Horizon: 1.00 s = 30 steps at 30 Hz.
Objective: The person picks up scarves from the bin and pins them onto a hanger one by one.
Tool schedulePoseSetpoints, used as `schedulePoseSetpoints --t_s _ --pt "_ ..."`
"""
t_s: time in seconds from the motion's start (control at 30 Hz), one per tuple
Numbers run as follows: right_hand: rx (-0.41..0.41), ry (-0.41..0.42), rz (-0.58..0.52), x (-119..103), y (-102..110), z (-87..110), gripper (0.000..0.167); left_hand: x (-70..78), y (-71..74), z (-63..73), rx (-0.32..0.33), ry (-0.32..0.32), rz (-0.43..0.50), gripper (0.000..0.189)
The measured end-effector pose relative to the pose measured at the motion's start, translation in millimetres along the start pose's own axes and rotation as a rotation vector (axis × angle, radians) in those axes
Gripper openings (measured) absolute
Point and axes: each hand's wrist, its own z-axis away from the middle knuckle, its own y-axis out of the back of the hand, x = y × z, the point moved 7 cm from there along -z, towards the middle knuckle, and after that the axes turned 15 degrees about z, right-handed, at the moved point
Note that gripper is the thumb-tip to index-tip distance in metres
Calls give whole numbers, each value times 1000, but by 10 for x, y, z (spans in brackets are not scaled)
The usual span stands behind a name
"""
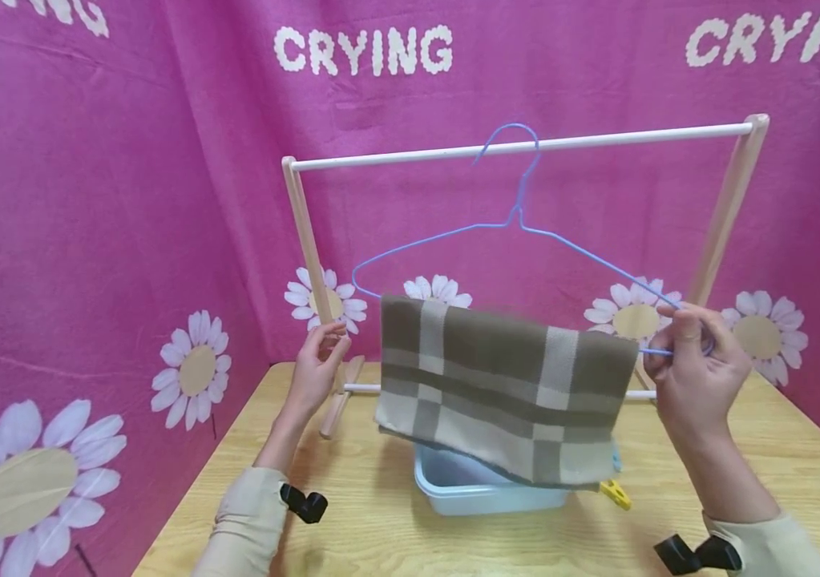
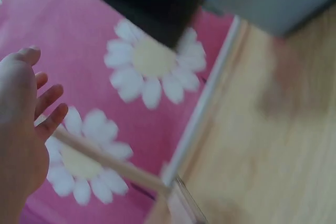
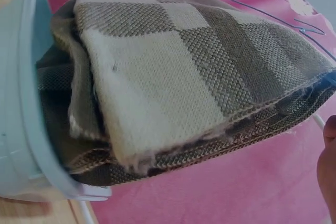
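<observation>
Right hand grips the hanger by its right corner; left hand, relaxed, holds nothing. Cloth lies between, long axis crosswise, nearer the right. Hook crosses rod; seating unconfirmed.

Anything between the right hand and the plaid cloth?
Head view: just a short exposed length of the blue hanger, its lower bar, running from the cloth to the right hand.

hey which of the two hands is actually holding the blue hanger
The right hand: its fingers curl round one corner of the hanger, beside the checked cloth. The left hand, near the rack, holds nothing.
</observation>
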Motion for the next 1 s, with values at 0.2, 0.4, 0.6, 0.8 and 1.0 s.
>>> schedulePoseSetpoints --t_s 0.2,0.4,0.6,0.8,1.0 --pt "-54 5 46 72 -38 81 16 154 -133 -127 -61 -55 140 35" --pt "-75 -9 74 124 -55 112 16 250 -160 -168 -101 -117 224 43" --pt "-107 -46 84 176 -64 114 18 478 -196 -228 -151 -225 141 56" --pt "-159 -74 81 202 -16 73 17 815 -234 -237 -242 -422 -204 59" --pt "-239 -78 122 175 12 25 18 1131 -340 -171 -431 -532 -484 69"
